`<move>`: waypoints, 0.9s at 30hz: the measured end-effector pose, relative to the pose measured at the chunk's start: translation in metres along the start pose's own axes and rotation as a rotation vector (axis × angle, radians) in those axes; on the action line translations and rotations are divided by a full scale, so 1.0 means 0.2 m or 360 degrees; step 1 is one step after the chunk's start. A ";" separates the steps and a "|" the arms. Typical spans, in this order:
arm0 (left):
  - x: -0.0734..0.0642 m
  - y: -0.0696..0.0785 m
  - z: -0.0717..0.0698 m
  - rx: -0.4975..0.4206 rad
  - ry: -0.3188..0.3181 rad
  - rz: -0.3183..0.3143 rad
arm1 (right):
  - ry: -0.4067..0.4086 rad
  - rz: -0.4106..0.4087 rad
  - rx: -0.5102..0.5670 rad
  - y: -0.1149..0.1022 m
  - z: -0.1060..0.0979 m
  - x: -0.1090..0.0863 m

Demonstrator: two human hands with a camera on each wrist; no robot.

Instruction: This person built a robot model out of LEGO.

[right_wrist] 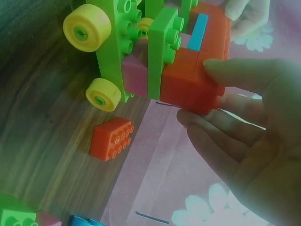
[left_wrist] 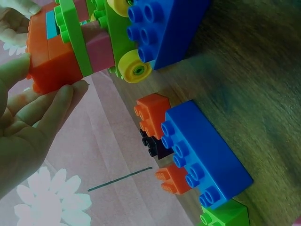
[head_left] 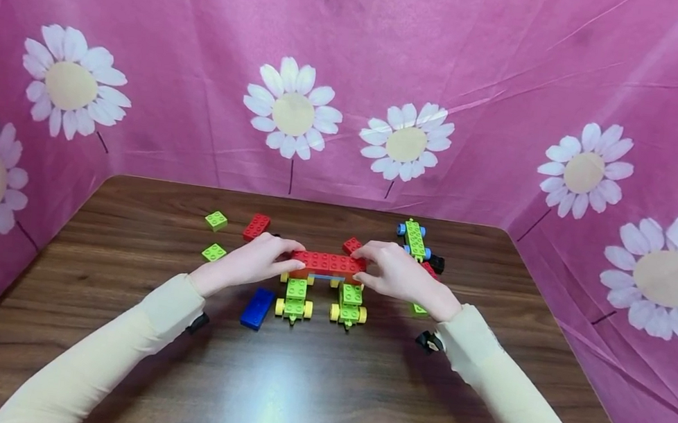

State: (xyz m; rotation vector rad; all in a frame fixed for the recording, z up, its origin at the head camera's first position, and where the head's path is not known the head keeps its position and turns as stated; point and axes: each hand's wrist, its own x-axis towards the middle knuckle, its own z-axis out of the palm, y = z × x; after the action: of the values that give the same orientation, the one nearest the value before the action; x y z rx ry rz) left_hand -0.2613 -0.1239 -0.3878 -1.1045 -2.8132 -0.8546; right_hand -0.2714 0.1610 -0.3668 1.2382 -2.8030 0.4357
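A long red brick [head_left: 328,264] lies across the top of two stacks of bricks. Its left end is pinched between the thumb and fingers of my left hand [head_left: 264,259], and its right end is held the same way by my right hand [head_left: 401,274]. Shorter red bricks [right_wrist: 178,77] sit below it with a light blue piece [right_wrist: 198,32] between them. Each stack has a green layer [left_wrist: 75,37], a pink block [left_wrist: 100,49] and a green wheeled base [head_left: 294,307] with yellow wheels. The second wheeled base [head_left: 349,315] stands to the right of the first.
A blue brick [head_left: 257,308] lies left of the stacks. Green bricks [head_left: 216,220] and a red brick [head_left: 257,227] are farther back on the left. At the back right stand a green base with blue wheels [head_left: 414,239] and a black piece [head_left: 436,264]. Flowered pink cloth [head_left: 359,32] surrounds the table.
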 end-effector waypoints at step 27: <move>0.01 -0.01 0.01 0.0005 0.0013 0.0001 | 0.0150 -0.0064 0.0067 0.00 0.09 0.06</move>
State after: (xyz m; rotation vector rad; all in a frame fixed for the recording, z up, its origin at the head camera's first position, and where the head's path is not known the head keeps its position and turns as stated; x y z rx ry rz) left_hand -0.2635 -0.1229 -0.3909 -1.0989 -2.8065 -0.8523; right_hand -0.2781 0.1473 -0.3819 1.2451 -2.6994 0.5389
